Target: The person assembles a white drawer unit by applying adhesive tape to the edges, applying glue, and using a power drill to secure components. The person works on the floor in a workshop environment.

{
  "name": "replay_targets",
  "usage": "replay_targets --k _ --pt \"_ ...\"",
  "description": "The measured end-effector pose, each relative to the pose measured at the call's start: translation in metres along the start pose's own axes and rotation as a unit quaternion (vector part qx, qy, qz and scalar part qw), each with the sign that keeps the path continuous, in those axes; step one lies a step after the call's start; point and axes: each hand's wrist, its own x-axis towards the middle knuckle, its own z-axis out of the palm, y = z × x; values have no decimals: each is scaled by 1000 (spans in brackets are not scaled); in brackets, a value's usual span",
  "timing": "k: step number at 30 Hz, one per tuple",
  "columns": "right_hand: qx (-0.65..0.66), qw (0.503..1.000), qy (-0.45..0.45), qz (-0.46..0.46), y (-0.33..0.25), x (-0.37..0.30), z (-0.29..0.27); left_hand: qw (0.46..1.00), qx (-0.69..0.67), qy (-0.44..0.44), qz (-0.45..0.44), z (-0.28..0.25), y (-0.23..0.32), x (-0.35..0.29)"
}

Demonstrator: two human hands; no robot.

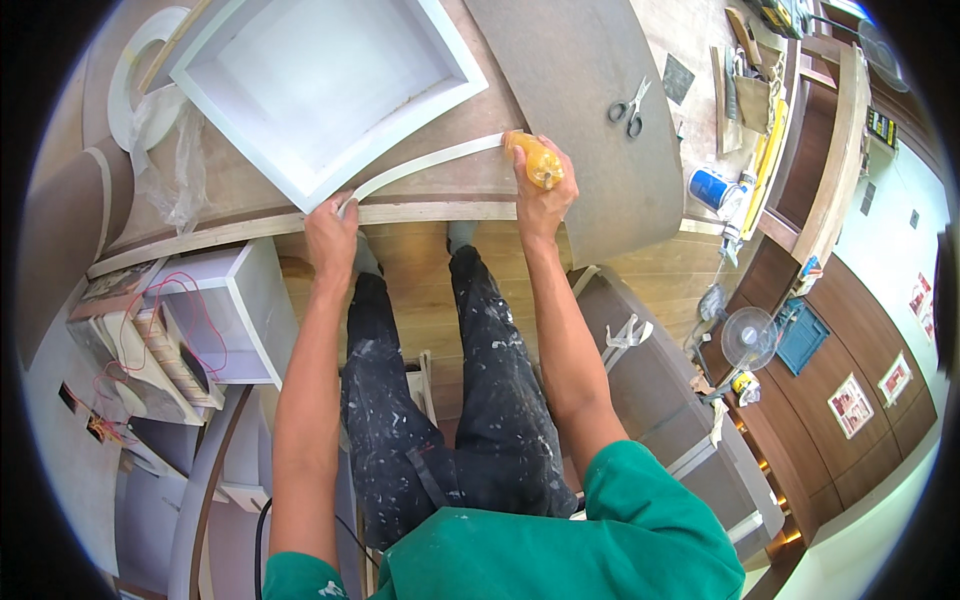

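Note:
A narrow white strip (425, 163) arches between my hands above the near edge of the workbench. My left hand (330, 240) is closed, pinching the strip's left end beside the near corner of a shallow white open box (400, 118). In my right hand (545, 205) is a squeezable amber plastic bottle (543, 165), its tapered end pointing left. The strip's far end meets the bottle's tip; whether they touch or the strip passes under it is hidden.
Right of the bottle, scissors (630, 108) lie on a brown sheet (590, 170). Farther right are a blue-and-white can (710, 188) and tools. A roll of white strip (125, 95) and clear plastic film (170, 175) lie left. A small cabinet (240, 310) stands below the bench, left of my legs.

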Motion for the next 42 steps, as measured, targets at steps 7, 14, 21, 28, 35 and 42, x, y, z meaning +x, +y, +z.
replay_targets --k 7,14,21,28,35,42 --pt "47 996 -72 -22 -21 -15 15 1000 7 10 6 4 2 1" --pt "0 1000 -3 6 -4 4 -3 1000 6 22 8 3 -3 1" --pt "31 998 20 45 4 11 -5 1000 -4 10 4 4 -3 0" --pt "56 997 -32 38 -3 -6 4 1000 5 16 8 6 0 1" --pt "35 996 13 81 2 13 -5 1000 6 13 6 3 -1 1" --pt "153 976 -19 151 -12 1 9 1000 7 12 -15 5 0 1"
